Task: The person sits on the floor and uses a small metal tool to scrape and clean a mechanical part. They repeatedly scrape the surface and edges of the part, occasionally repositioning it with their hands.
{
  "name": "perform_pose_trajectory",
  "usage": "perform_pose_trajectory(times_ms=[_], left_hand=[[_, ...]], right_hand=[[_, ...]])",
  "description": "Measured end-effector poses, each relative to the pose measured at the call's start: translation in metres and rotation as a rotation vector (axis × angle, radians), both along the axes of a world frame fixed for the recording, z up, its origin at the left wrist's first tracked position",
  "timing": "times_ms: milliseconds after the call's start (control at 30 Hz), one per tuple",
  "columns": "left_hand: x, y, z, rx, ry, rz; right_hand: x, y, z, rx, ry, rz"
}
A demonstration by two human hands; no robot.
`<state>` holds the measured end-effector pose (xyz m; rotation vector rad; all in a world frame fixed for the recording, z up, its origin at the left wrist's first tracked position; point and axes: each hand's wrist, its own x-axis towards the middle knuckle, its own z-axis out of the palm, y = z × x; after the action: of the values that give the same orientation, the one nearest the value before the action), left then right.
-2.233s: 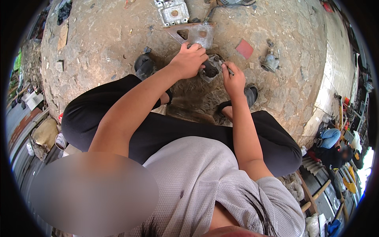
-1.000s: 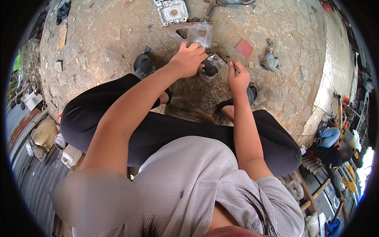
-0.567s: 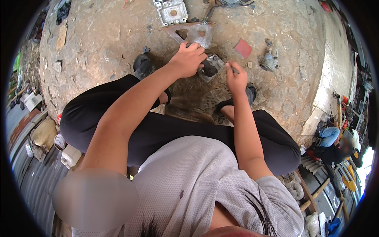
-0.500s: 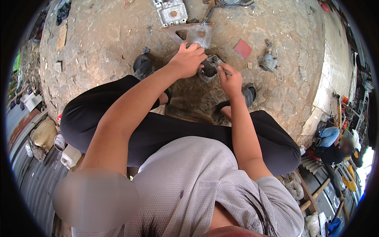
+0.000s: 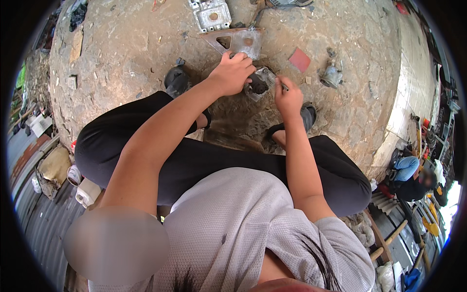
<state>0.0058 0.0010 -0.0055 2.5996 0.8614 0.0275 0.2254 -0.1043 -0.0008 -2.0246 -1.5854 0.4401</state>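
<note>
Judged partway through work on dark part (image 5: 259, 86) — cannot tell amount done or left. Found against pale metal piece (image 5: 266, 75), at four o'clock from left hand (image 5: 233, 73), touching its fingers, and near ten o'clock from right hand (image 5: 289, 96), just apart. Seen with left hand curled, apparently clamped on dark part; right hand closed round thin tool (image 5: 285, 87) — cannot confirm tip contact. Noted at one o'clock from left hand: triangular plate (image 5: 253, 49).

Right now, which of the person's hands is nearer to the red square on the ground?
Right. The right hand is just below the red square in the picture, apart from it; the left hand is farther off, to the square's left.
</note>
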Motion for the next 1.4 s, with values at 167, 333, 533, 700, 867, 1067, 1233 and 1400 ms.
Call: perform_pose_trajectory(times_ms=[167,333,533,700,867,1067,1233,1400], left_hand=[[-0.001,-0.002,-0.001,0.001,-0.004,0.001],[0.000,0.000,-0.001,0.017,-0.016,-0.001],[-0.001,-0.001,0.001,0.006,-0.012,-0.002],[-0.001,-0.001,0.000,0.012,-0.008,0.002],[-0.001,-0.001,0.000,0.004,-0.016,0.004],[0.000,-0.001,-0.001,0.004,-0.022,0.006],[-0.001,-0.001,0.000,0.011,-0.024,0.003],[-0.001,-0.001,0.000,0.007,-0.024,0.002]], right_hand=[[0.013,0.005,-0.003,0.077,0.107,0.003],[0.001,0.002,-0.002,-0.025,0.105,0.148],[0.002,0.003,-0.004,-0.031,0.273,0.001],[0.004,0.001,-0.003,-0.128,0.212,0.024],[0.004,0.003,-0.003,-0.069,0.157,0.087],[0.007,0.003,-0.004,-0.117,0.182,-0.056],[0.002,-0.001,-0.004,-0.096,0.145,0.159],[0.007,0.005,-0.002,-0.049,0.202,-0.039]])
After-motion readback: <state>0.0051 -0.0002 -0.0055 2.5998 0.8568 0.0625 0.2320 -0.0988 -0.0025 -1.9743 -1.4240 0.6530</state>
